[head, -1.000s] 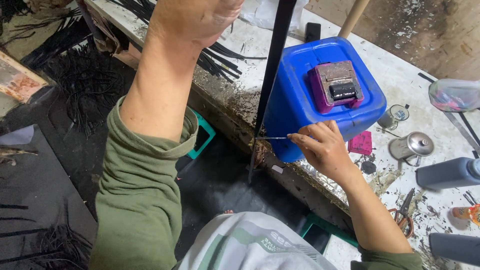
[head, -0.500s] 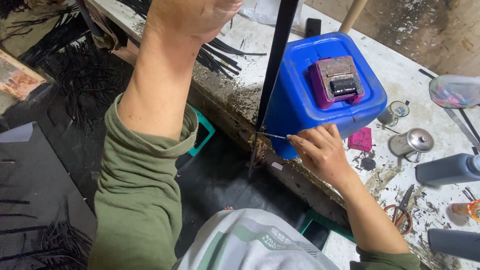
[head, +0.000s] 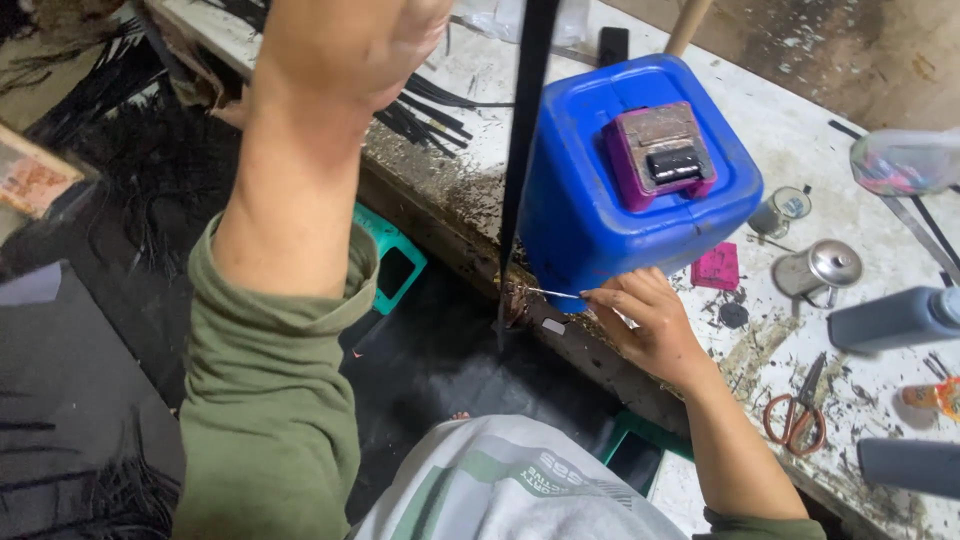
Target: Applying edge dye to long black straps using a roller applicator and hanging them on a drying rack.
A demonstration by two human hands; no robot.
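White and badly stained, the workbench [head: 860, 150] is seen running from the top centre of the frame down to the lower right corner, its grimy front edge crossing the middle. A blue plastic jerrycan [head: 590, 200] is stood on it at upper centre, close to that edge, with a purple cap [head: 655, 150] set in its top face. A long black strip [head: 525, 130] is hung straight down the centre of the frame, just left of the jerrycan, its lower end reaching a wrapped, brownish bundle at the bench edge. The left hand [head: 350, 40] is raised at the top of the frame, left of centre, green sleeve pushed back below it; the hand is closed into a fist, but what it is closed on cannot be told, since the fingers are cut off by the frame. The right hand [head: 645, 320] is rested at centre right against the foot of the jerrycan, its fingertips pinched shut on a thin metal needle [head: 550, 293] that is pointed left toward the strip's lower end. A dark grey bottle [head: 895, 318] is laid at the right edge. A small metal pot [head: 815, 270] is placed just left of it. Orange-handled scissors [head: 797, 408] are laid at lower right.
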